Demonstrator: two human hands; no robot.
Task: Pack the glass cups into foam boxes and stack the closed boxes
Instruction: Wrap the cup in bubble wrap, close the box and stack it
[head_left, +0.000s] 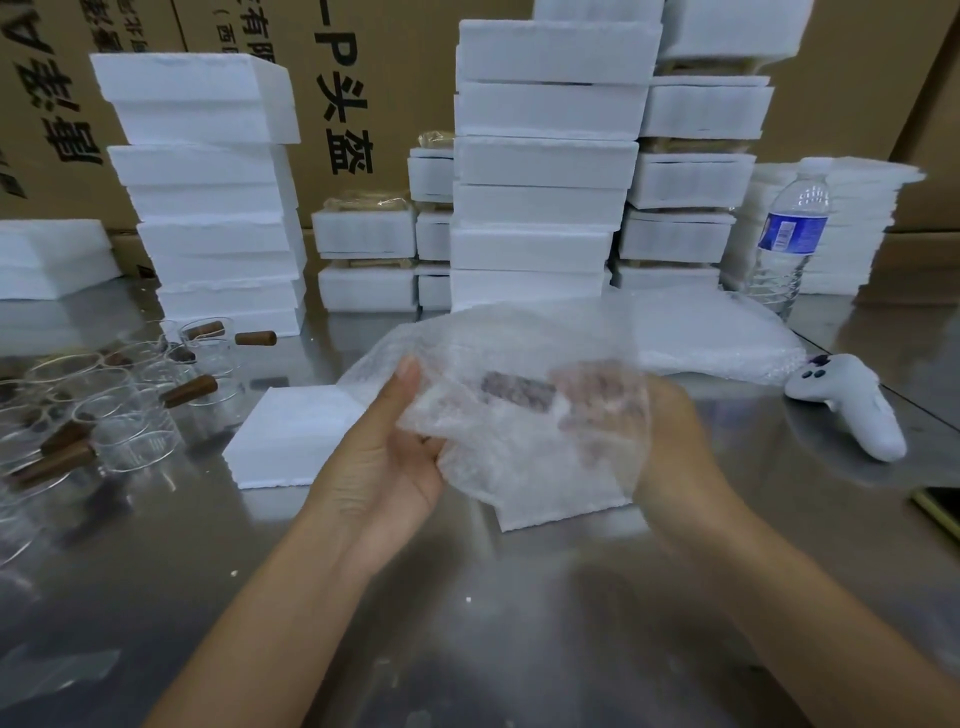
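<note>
Both hands hold a bubble-wrap bundle (524, 415) above the steel table; a brown handle shows dimly through the wrap, so a cup seems to be inside. My left hand (395, 457) grips its left edge, thumb on top. My right hand (670, 431) grips the right side, its fingers hidden behind the wrap. Under the bundle lie two white foam pieces, one at the left (285, 441) and one lower down (561, 512). Several glass cups with brown wooden handles (119, 410) stand at the left. Stacks of closed foam boxes (540, 171) rise behind.
A second foam stack (208, 187) stands at the back left. More bubble wrap (717, 332) lies at the right, beside a water bottle (789, 244), a white game controller (852, 405) and a phone (940, 512) at the edge. Cardboard cartons (343, 93) line the back.
</note>
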